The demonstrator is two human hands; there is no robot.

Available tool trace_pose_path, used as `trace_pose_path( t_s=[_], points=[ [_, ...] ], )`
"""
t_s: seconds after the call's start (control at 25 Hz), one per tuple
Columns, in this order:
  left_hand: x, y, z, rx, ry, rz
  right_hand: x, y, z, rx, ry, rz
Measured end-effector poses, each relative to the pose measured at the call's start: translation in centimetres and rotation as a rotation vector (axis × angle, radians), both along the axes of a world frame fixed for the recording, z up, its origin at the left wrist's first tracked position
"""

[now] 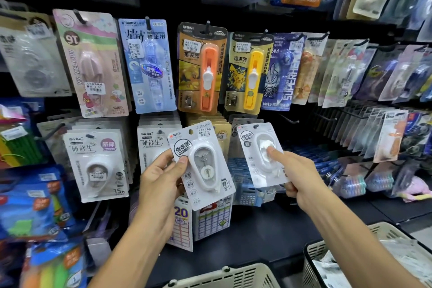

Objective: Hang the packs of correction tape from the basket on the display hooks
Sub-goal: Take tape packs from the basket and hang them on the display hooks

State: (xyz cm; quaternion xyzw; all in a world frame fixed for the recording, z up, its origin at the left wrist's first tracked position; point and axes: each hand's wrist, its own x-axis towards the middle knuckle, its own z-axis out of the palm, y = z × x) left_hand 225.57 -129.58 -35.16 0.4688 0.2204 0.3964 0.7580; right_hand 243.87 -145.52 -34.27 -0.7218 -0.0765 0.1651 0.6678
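A black display wall (163, 2) studded with black metal hooks (289, 120) carries rows of hanging blister packs, from a pink My Melody card (93, 63) at left to orange (201, 68) and yellow (249, 72) cards at centre. Below runs a black shelf (268, 236); two cream plastic baskets (233, 276) sit nearest.

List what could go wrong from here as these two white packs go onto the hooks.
1. The left hand pinches its tilted pack only at the left edge, so it may twist or slip while being threaded.
2. The right hand holds the other pack low, with the hang hole far from the fingers; it could miss the hook.
3. A dropped pack might miss the baskets below.
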Motion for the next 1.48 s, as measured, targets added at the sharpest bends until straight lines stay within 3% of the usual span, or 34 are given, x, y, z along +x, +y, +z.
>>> trace_pose_path(
  t_s=[0.2,0.4,0.48,0.6,0.64,0.8,0.92,1.12,1.28,1.48],
  points=[
    [0.7,0.2,-0.3,0.021,0.006,0.011,0.6,1.2,-0.8,-0.041,-0.024,-0.012],
    [3.1,-0.7,0.3,0.060,0.074,-0.108,-3.1,2.9,-1.6,0.165,-0.124,0.600],
    [3.7,-0.6,0.2,0.280,0.219,-0.064,-2.7,3.1,-1.8,0.209,-0.144,0.489],
    [2.7,1.2,-0.3,0.964,0.620,0.145,-0.2,1.4,-1.9,0.186,-0.092,0.207],
    [2.3,1.8,-0.3,1.058,0.681,0.152,0.7,0.6,-2.0,0.135,-0.097,0.159],
    [1.4,2.1,-0.7,1.021,0.735,0.050,2.4,-0.9,-2.1,0.118,-0.140,0.077],
    [1.3,1.6,-0.8,0.991,0.716,0.050,1.6,-0.7,-1.9,0.113,-0.154,0.113],
    [0.9,1.3,-1.1,0.871,0.675,-0.056,1.2,-1.2,-1.0,0.140,-0.112,-0.019],
    [0.5,1.5,-1.6,0.902,0.674,0.032,0.2,-1.1,-0.9,0.105,-0.184,0.081],
    [-0.4,2.4,-1.9,0.853,0.720,0.118,0.1,0.2,0.2,0.100,-0.131,-0.031]
  ],
)
